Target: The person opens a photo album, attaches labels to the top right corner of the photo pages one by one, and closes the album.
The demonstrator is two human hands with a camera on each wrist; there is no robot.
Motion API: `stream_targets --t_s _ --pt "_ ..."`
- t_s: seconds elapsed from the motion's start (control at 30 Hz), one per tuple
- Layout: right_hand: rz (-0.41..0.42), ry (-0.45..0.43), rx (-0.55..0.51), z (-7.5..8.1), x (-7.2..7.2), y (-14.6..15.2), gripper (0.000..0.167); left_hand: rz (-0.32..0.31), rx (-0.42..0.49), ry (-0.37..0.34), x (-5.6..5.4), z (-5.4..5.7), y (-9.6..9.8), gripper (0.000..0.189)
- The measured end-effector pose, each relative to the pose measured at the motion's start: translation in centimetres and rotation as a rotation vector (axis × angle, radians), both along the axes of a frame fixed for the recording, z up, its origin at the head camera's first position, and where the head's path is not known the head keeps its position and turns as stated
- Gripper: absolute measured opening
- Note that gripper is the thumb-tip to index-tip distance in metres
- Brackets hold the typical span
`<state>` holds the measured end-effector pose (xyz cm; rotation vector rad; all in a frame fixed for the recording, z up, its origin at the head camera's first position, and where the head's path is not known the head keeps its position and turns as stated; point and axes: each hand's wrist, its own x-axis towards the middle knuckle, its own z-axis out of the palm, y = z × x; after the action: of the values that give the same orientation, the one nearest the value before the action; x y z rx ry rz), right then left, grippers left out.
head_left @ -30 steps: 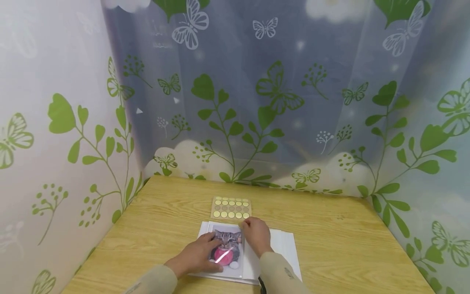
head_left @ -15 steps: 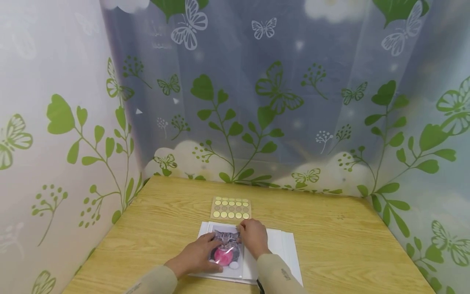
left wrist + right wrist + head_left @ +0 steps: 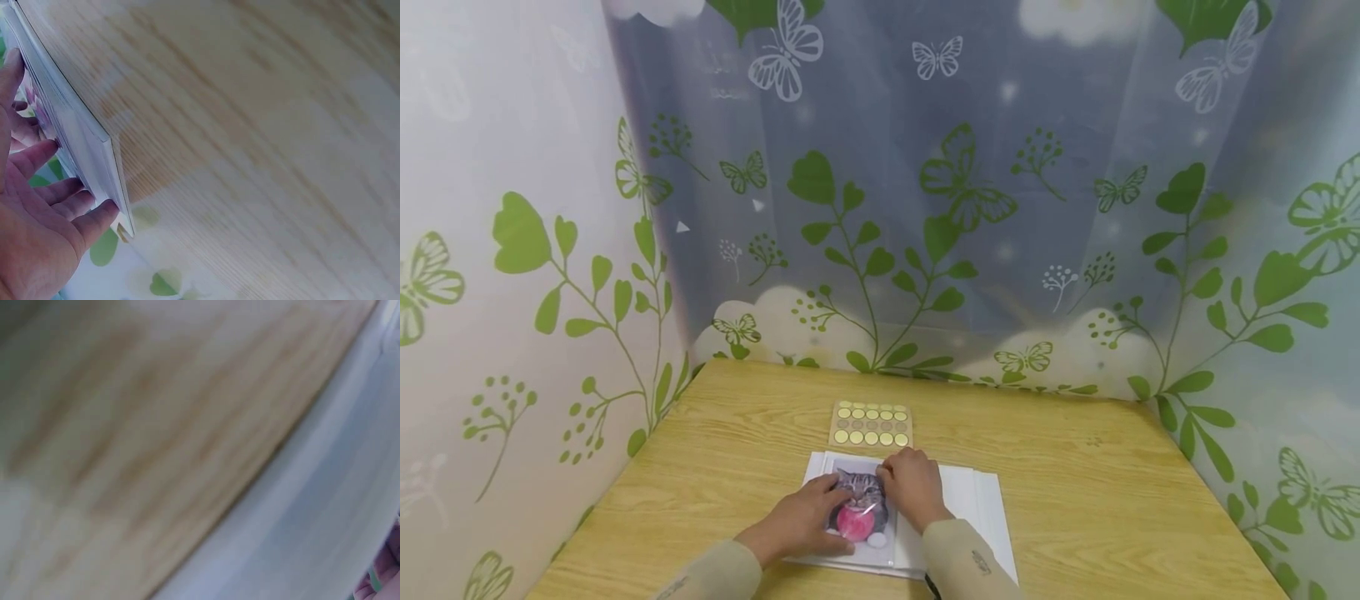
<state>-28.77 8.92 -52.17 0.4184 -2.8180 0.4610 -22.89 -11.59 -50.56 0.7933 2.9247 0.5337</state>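
Observation:
A white album point(image 3: 958, 500) lies open on the wooden table, with a cat picture point(image 3: 856, 523) under shiny clear film on its left part. My left hand point(image 3: 805, 517) rests with spread fingers over the picture's left side. In the left wrist view, the fingers of that hand point(image 3: 44, 206) reach along the album's edge point(image 3: 94, 162). My right hand point(image 3: 916, 487) has curled fingers and pinches at the picture's upper right edge, covering that corner. The right wrist view shows mainly the blurred white album point(image 3: 300, 506), with a bit of hand at its right edge.
Just beyond the album lies a tan sheet point(image 3: 871, 423) with rows of round yellow pieces. Patterned curtains point(image 3: 880, 250) with green leaves and butterflies enclose the wooden table point(image 3: 1075, 483) at the back and sides.
My right hand has shifted slightly left along the picture's top right area. The glare on the clear film has shrunk. My left hand stays in place.

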Motion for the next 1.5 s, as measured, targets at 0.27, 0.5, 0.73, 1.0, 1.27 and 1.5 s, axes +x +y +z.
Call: stream_targets --t_s 0.27,0.5,0.73,1.0,1.27,1.5 --pt "0.076 -0.011 0.166 0.3 1.1 -0.3 0.024 0.006 -0.001 -0.006 -0.2 -0.2 -0.2 0.085" --pt "0.159 -0.014 0.215 0.7 2.3 -0.4 0.028 0.007 -0.002 -0.011 -0.4 -0.3 -0.3 0.084" --pt "0.173 0.008 0.212 0.3 3.1 0.1 0.036 0.005 -0.006 -0.007 -0.5 -0.3 -0.3 0.083" --pt "0.159 -0.051 0.19 0.1 3.8 0.6 0.054 -0.002 -0.001 -0.027 -0.4 0.0 -0.3 0.082" --pt "0.16 -0.071 0.187 0.2 3.9 0.5 0.06 0.005 -0.026 -0.034 -0.7 -0.5 -0.3 0.082" --pt "0.153 -0.108 0.204 0.0 3.3 0.2 0.063 -0.009 -0.019 -0.016 -0.4 -0.4 -0.2 0.083"
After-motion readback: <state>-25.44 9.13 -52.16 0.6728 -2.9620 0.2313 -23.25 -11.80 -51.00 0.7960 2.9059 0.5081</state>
